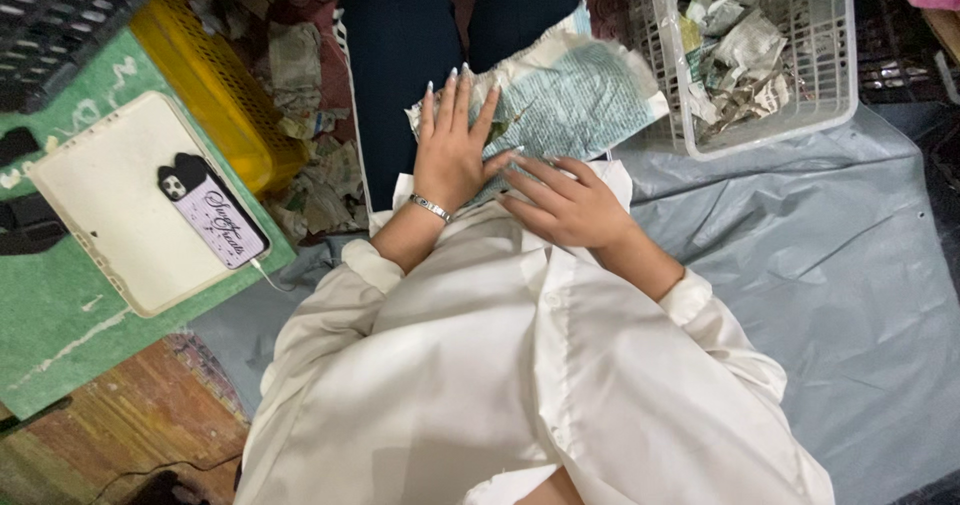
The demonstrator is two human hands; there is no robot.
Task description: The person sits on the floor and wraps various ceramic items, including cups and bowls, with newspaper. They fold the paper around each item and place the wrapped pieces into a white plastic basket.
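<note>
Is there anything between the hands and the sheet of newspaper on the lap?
Nothing visible. The left hand lies flat on the newspaper sheet, fingers spread. The right hand rests at the sheet's near edge, fingertips on it. The white basket of crumpled paper stands off to the side.

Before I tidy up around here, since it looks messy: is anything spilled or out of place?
Yes. Crumpled newspaper scraps lie loose on the floor beside the yellow crate, outside the white basket that holds similar scraps. Both hands, left hand and right hand, rest flat on a newspaper sheet on the lap.
</note>
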